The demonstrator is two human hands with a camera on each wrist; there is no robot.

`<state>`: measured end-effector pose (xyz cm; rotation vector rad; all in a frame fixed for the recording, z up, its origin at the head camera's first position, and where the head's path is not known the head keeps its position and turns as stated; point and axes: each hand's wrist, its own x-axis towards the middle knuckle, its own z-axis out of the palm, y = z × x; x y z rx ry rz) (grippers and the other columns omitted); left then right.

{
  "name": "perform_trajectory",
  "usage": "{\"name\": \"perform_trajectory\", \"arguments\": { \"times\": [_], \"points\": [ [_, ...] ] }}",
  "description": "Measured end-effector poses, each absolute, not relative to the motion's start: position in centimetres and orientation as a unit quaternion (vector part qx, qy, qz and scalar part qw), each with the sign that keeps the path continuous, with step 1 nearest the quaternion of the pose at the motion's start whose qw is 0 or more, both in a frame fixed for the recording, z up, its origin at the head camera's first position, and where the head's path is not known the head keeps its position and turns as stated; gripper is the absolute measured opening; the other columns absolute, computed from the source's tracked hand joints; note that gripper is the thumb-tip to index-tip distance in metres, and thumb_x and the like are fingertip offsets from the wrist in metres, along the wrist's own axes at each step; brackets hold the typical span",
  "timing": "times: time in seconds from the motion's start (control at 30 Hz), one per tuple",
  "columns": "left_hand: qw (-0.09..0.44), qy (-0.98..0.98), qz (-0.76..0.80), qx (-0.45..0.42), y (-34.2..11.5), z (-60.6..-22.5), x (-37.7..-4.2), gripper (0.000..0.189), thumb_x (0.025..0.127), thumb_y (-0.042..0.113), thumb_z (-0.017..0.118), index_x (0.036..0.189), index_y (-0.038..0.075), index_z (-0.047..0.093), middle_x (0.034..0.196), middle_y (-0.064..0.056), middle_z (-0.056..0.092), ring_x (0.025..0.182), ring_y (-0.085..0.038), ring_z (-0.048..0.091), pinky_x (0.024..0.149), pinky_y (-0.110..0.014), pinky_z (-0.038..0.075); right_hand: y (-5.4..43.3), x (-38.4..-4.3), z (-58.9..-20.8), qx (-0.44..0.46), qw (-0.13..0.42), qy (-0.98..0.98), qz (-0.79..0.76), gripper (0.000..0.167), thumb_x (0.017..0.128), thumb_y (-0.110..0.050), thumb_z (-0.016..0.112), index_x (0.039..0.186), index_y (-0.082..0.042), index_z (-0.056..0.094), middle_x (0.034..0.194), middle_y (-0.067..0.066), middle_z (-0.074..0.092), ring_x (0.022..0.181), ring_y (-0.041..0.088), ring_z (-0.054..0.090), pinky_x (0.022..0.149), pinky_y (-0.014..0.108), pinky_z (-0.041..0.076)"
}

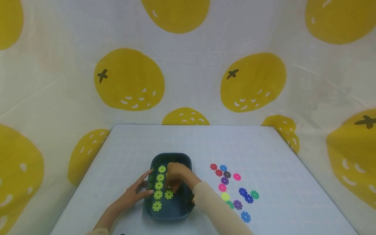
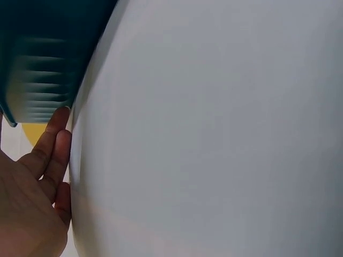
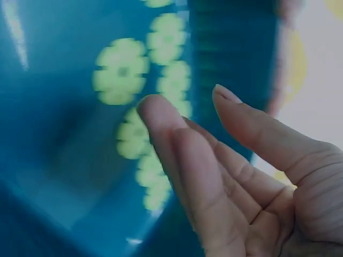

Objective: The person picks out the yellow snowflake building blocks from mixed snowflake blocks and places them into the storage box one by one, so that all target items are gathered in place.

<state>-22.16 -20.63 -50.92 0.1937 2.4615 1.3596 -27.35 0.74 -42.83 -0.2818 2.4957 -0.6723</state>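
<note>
A dark teal tray (image 1: 182,212) holds several yellow-green notched discs (image 1: 157,206), flat like flowers. Most lie in a column along its left side; another disc (image 1: 168,195) lies just right of that column. My left hand (image 1: 133,194) holds the tray's left side, thumb and index finger at the rim. In the left wrist view, other fingers (image 2: 56,144) lie against the outer wall. Over the tray, my right hand (image 1: 176,174) points its fingers down at the discs. The right wrist view shows its thumb apart from the fingers (image 3: 166,118), nothing visible between them.
Right of the tray, loose discs lie scattered on the white table (image 1: 282,182): red (image 1: 213,166), pink (image 1: 237,177), purple (image 1: 238,205), blue (image 1: 245,217), green (image 1: 255,195) and one yellow-green. A fruit-patterned cloth (image 1: 191,75) stands behind the table.
</note>
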Motion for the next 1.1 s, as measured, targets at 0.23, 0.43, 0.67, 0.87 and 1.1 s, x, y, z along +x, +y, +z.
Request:
{"name": "perform_trajectory", "arguments": {
  "times": [0.23,0.43,0.67,0.87,1.1],
  "points": [
    [0.158,0.864,0.473,0.074,-20.7,-50.8,-22.2,0.079,0.091,0.041,0.07,0.155,0.042,0.023,0.152,-0.019,0.042,0.139,-0.041,0.041,0.109,-0.075,0.024,3.3,-26.6,-39.1,-0.155,0.276,0.889,-0.33,0.025,0.085,-0.015,0.078,0.068,0.003,0.073,0.059,0.011,0.07,0.053,0.022,0.07,0.063,0.039,0.062],
    [0.152,0.866,0.47,0.079,-20.6,-50.9,-22.1,0.079,0.092,0.041,0.069,0.155,0.041,0.023,0.149,-0.018,0.045,0.136,-0.039,0.044,0.109,-0.076,0.023,8.8,-25.9,-38.6,-0.168,0.295,0.852,-0.4,0.024,0.089,-0.017,0.074,0.076,0.003,0.076,0.065,0.01,0.072,0.059,0.022,0.072,0.059,0.031,0.061],
    [0.158,0.865,0.471,0.071,-20.5,-51.1,-22.2,0.08,0.091,0.045,0.068,0.156,0.043,0.02,0.155,-0.02,0.038,0.139,-0.043,0.04,0.109,-0.076,0.023,17.0,-25.0,-41.3,-0.14,0.265,0.851,-0.431,0.016,0.091,-0.016,0.071,0.091,-0.001,0.076,0.074,0.009,0.073,0.067,0.022,0.072,0.065,0.032,0.062],
    [0.155,0.867,0.467,0.079,-20.5,-51.3,-22.2,0.08,0.093,0.043,0.067,0.157,0.04,0.019,0.158,-0.022,0.032,0.139,-0.044,0.04,0.109,-0.077,0.022,22.7,-23.3,-44.7,-0.128,0.231,0.875,-0.405,0.007,0.09,-0.01,0.071,0.093,-0.004,0.074,0.079,0.005,0.069,0.068,0.019,0.067,0.064,0.032,0.061],
    [0.147,0.869,0.462,0.098,-20.6,-51.1,-22.3,0.08,0.094,0.038,0.067,0.158,0.036,0.018,0.16,-0.022,0.027,0.139,-0.046,0.038,0.109,-0.077,0.021,25.7,-21.9,-46.2,-0.221,0.21,0.888,-0.344,0.03,0.087,-0.004,0.07,0.116,-0.009,0.07,0.092,0.005,0.062,0.075,0.011,0.055,0.062,0.022,0.052]
  ]
}}
